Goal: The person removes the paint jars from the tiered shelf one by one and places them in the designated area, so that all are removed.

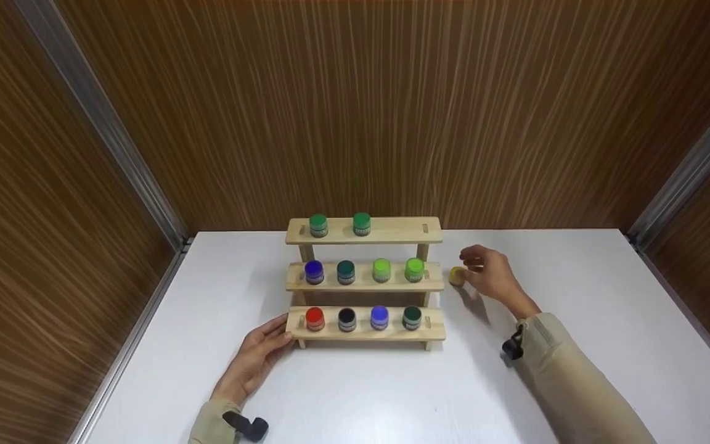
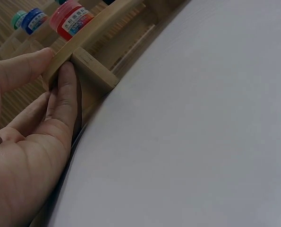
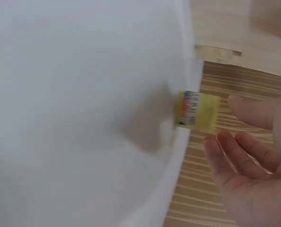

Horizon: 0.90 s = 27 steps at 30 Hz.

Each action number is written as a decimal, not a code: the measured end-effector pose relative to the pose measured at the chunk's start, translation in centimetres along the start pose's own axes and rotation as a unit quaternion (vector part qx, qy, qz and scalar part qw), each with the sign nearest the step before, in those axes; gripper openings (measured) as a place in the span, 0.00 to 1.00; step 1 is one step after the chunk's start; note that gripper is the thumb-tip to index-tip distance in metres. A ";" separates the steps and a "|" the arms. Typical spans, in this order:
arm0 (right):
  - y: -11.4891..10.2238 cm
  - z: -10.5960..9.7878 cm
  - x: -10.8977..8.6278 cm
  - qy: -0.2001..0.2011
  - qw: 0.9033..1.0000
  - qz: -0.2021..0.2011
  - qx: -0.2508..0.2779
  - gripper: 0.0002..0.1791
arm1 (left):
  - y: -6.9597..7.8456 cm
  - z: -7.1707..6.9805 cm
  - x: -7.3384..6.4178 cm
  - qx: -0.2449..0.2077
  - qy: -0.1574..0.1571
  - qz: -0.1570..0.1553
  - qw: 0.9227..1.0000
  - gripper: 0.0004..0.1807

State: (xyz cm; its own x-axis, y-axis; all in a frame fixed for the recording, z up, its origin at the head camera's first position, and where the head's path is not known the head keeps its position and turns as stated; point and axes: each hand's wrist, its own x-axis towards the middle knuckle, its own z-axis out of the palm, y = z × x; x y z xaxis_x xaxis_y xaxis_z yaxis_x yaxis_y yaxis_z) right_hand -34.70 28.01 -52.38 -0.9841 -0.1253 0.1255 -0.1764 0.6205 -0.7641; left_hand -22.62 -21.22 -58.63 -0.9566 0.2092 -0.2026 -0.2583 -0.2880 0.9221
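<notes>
A three-step wooden display rack stands on the white table. My left hand grips the left end of its lowest shelf, thumb on top and fingers beneath, as the left wrist view shows by the shelf's leg. Right of the rack sits a small yellow paint jar. Around its lid hovers my right hand. In the right wrist view the thumb and fingers spread on either side of the yellow lid, with a small gap showing.
On the top shelf are two green jars. The middle shelf carries blue, dark green and two light green jars. Red, black, violet and dark green jars line the lowest shelf, the red jar nearest my left hand. Wood-grain panels enclose the table.
</notes>
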 end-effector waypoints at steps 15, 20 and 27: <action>-5.6 -3.0 1.2 0.044 0.998 -0.046 0.018 0.18 | -0.3 -0.1 0.0 0.017 -0.002 0.010 1.000 0.39; -7.3 -3.1 1.7 0.057 0.997 -0.053 0.026 0.17 | -0.4 0.0 0.1 0.017 0.002 0.011 1.000 0.39; -10.0 -2.2 2.2 0.061 0.995 -0.077 0.032 0.18 | -0.4 -0.1 0.0 0.016 0.001 0.022 1.000 0.38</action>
State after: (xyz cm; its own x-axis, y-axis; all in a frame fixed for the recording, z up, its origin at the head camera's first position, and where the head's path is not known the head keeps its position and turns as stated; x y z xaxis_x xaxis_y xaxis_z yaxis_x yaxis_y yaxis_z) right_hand -35.09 23.26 -43.03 -0.9408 -0.1185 0.3176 -0.3286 0.5493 -0.7683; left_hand -22.49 -21.16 -59.03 -0.9673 0.1948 -0.1621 -0.2112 -0.2662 0.9405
